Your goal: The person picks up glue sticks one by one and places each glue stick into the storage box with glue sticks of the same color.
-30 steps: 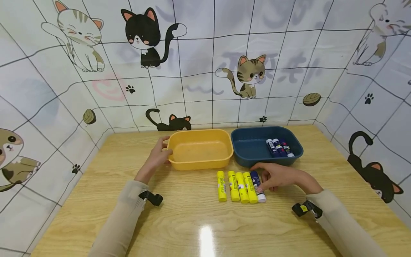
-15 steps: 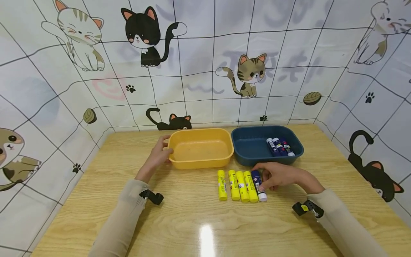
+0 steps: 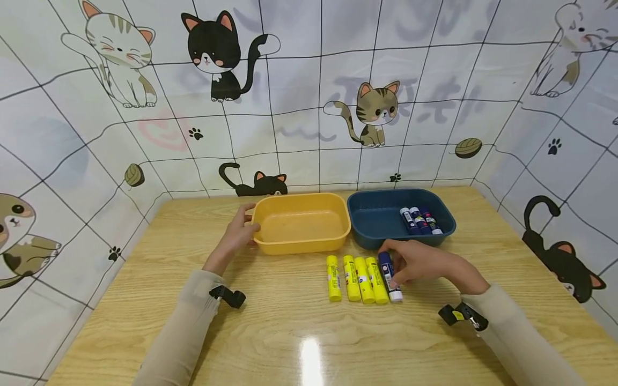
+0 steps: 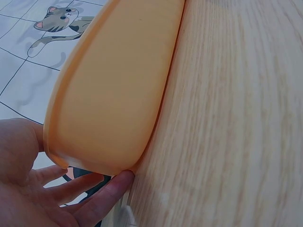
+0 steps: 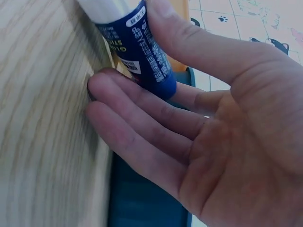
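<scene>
With its thumb over the rim and fingers against the outer end, my left hand (image 3: 237,229) holds the left end of a yellow plastic tray (image 3: 301,247). My right hand (image 3: 422,261) pinches a dark blue glue stick with a white end (image 3: 388,274), thumb on one side and a finger on its far end. In the right wrist view this glue stick (image 5: 142,52) lies under the thumb, the other fingers curving beneath it by the table. Several yellow glue sticks (image 3: 364,280) lie left of it, one (image 3: 333,279) a little apart.
A dark blue tray (image 3: 376,214) stands right beside the yellow one, with 3 blue-and-white glue sticks (image 3: 420,221) at its right end. Both trays sit near the back of the wooden table (image 3: 270,321). A cat-patterned cloth wall (image 3: 299,107) encloses the back and sides.
The right hand has shifted slightly, and the blue glue stick's dark end has moved a little right and away from the neighbouring yellow stick. The left hand and both trays have stayed in place.
</scene>
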Motion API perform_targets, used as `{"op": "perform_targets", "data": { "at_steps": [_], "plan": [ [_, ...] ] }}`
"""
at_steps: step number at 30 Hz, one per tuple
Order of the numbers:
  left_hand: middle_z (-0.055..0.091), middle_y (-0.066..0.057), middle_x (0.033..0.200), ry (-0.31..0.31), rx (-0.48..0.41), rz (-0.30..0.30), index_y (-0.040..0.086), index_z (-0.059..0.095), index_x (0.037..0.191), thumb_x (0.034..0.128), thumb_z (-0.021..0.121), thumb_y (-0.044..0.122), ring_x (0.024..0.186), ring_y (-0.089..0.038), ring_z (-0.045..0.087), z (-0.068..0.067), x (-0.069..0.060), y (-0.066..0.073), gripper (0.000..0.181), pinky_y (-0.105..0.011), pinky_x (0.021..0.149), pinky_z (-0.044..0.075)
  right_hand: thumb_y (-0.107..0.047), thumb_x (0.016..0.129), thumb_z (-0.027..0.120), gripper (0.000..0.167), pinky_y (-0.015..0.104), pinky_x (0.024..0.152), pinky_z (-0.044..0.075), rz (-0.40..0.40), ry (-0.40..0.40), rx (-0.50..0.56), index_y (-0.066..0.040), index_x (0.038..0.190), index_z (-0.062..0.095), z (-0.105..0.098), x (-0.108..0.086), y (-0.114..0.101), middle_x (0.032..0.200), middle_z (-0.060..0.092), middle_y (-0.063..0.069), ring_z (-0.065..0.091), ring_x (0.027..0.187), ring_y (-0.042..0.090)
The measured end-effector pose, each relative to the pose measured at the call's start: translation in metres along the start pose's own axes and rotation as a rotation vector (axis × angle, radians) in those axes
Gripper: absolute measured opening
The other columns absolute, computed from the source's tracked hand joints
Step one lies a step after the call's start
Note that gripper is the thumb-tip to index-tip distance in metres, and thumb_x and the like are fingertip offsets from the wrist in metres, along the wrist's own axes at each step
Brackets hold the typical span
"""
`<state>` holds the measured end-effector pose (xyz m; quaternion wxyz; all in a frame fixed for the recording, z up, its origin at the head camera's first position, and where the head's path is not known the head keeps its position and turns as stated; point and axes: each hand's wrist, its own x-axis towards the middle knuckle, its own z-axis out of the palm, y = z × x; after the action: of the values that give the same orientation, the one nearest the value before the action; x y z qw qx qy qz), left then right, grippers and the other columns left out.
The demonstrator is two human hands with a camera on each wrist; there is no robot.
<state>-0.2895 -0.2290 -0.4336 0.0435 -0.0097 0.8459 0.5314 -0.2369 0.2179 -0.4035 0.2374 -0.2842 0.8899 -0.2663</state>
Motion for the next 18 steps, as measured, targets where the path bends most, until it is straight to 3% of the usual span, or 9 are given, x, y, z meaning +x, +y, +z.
{"op": "perform_targets", "data": {
  "at_steps": [6,18],
  "plan": [
    [0.045,-0.025,0.153,-0.001,0.010,-0.004,0.018,0.025,0.162,0.0999,0.052,0.010,0.113,-0.040,0.066,-0.0014,-0.0006,-0.0029,0.068,-0.035,0.073,0.064,-0.026,0.080,0.089,0.067,0.024,0.072,0.054,-0.025,0.033,-0.032,-0.006,0.132,0.051,0.0000,-0.0019,-0.0077,0.095,0.068,-0.001,0.061,0.083,0.010],
    [0.045,-0.026,0.153,-0.009,0.014,0.008,0.017,0.024,0.162,0.0997,0.051,0.011,0.113,-0.040,0.066,-0.0019,0.0000,-0.0024,0.068,-0.038,0.075,0.064,-0.020,0.082,0.088,0.071,0.026,0.078,0.056,-0.028,0.051,-0.039,-0.007,0.137,0.046,-0.0006,-0.0017,-0.0068,0.099,0.069,-0.002,0.064,0.090,0.013]
  ]
}}
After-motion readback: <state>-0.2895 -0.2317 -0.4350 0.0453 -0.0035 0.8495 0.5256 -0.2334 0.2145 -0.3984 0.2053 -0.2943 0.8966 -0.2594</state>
